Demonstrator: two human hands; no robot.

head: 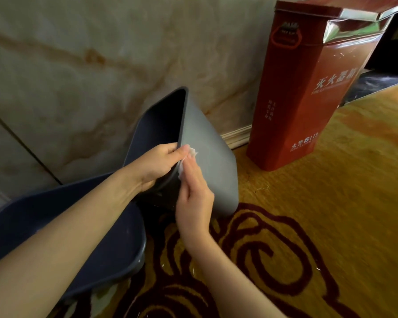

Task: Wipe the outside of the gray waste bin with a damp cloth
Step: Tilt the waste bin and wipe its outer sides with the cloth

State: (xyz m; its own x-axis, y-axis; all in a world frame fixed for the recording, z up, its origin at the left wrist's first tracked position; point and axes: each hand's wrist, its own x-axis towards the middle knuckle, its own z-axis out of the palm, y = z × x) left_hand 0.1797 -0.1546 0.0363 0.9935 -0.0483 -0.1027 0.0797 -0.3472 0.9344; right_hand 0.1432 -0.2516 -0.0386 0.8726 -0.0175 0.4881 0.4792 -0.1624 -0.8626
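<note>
The gray bin [207, 161] is tipped on the carpet [319, 226] at the centre of view, its mouth turned toward ten o'clock and its base resting at five o'clock. Its near rim is pinched by the left hand [156, 164], fingers closed over the edge. A small white cloth [189, 154] is pressed flat against the outer wall by the right hand [193, 198], fingers extended, not clenched. A red box [308, 99] stands at two o'clock, apart from the bin. If the rim grip is loosened, the tilted bin may roll or drop. Because the cloth is small and only pinned, it could slip free.
</note>
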